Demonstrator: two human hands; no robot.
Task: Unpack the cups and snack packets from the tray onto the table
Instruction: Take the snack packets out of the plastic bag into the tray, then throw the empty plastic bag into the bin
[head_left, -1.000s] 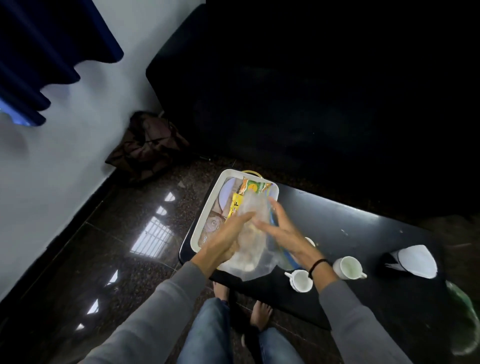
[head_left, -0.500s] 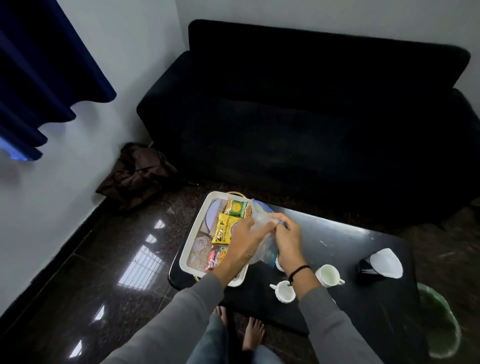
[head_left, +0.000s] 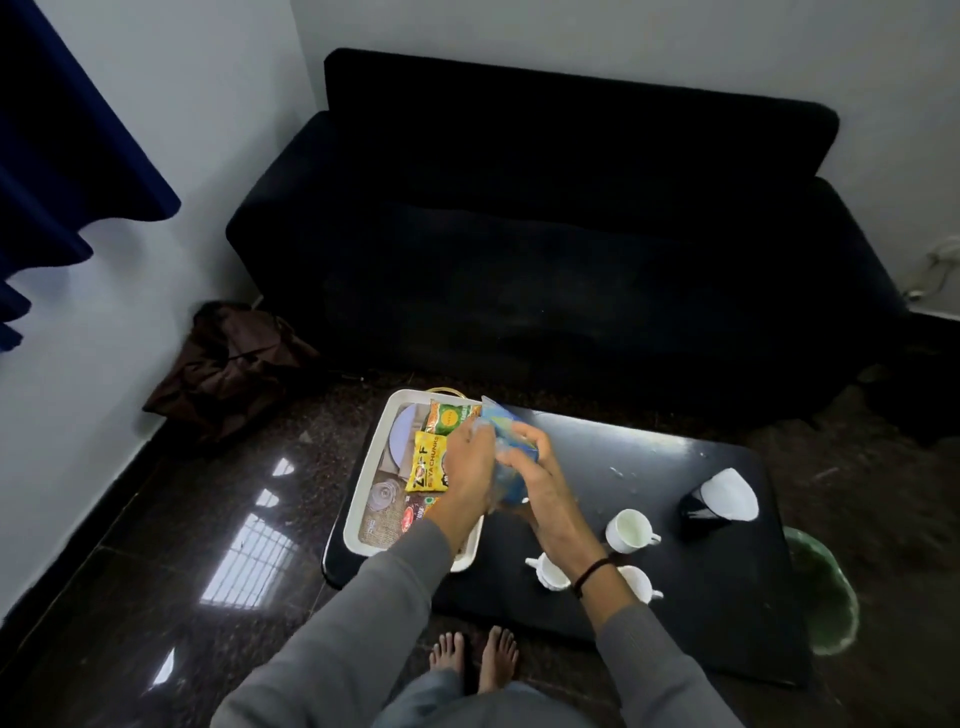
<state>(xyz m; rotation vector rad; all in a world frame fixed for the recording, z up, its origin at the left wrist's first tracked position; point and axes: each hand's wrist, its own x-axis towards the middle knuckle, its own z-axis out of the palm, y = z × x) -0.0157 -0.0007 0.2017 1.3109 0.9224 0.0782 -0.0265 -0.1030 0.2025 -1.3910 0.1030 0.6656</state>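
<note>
Both hands, left (head_left: 470, 462) and right (head_left: 535, 475), grip a clear packet (head_left: 506, 460) over the tray (head_left: 363, 493) edge; best set it on bare bench (head_left: 649, 467) beyond the cups (head_left: 628, 530).

1. This is a home living room: a dark sofa (head_left: 561, 249) stands against a plain white wall (head_left: 623, 47) and fills the far side.
2. A low black bench (head_left: 649, 519) sits just in front of the sofa, set like a coffee table.
3. On the bench are a white tray (head_left: 363, 493) with snack packets (head_left: 427, 462) and small white cups (head_left: 628, 530), household things.
4. The floor (head_left: 156, 545) is polished dark stone that reflects a barred window.
5. A blue curtain (head_left: 57, 156) hangs at the left.
6. A brown bag (head_left: 228, 364) lies slumped on the floor in the corner.
7. The person's feet (head_left: 475, 662) are bare.
</note>
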